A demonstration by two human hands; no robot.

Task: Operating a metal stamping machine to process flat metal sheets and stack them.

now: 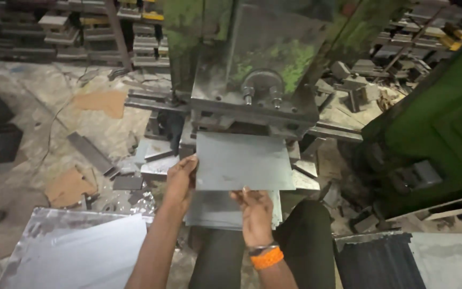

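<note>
Fingers of both your hands are closed on one flat grey metal sheet (241,160), which lies level in front of you with its far edge pushed up against the press machine (255,80). Your left hand (180,179) grips the sheet's left edge near the near corner, fingers curled over the rim with the tips on the top face. Your right hand (253,210) holds the near edge from below, a little right of the middle; only its fingertips show over the rim, and the rest of the hand sits under the sheet. An orange wristband (266,258) circles that wrist.

Directly under the held sheet, a stack of similar sheets (215,211) rests lower down, its near edge sticking out towards your knees beyond the one you hold. The press's grey steel block with two bolts (263,96) hangs just above the sheet's far edge, and its green-painted frame rises behind.

To your near left lies a larger shiny metal plate (76,249), well apart from your hands. To your near right sits a dark ribbed panel (378,262). Offcuts and scrap pieces (89,152) are scattered over the floor on the left.
</note>
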